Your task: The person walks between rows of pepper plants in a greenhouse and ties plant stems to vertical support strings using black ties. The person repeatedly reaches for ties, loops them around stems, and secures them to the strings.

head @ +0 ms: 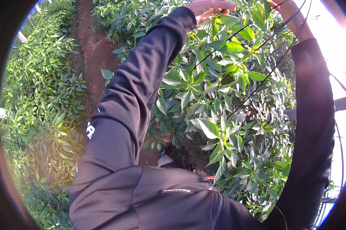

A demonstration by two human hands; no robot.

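Note:
My left hand [209, 8] reaches in at the top edge, bent over the top leaves of a leafy green plant [233, 47]. Its fingers are partly hidden, and a small red patch shows beside them. At the top right, my right hand [286, 8] is partly cut off by the frame edge, beside the same leaves and some dark cords [272, 72]. What either hand grips cannot be made out. Both arms wear dark sleeves and stretch around the plant, one on each side. The cords slant down across the foliage from the upper right.
Another row of green plants [43, 100] stands at the left, beyond a strip of bare brown soil [94, 51]. A light shoe [165, 161] shows on the ground below my jacket. A grey beam [341, 104] crosses behind my right arm, against strong glare.

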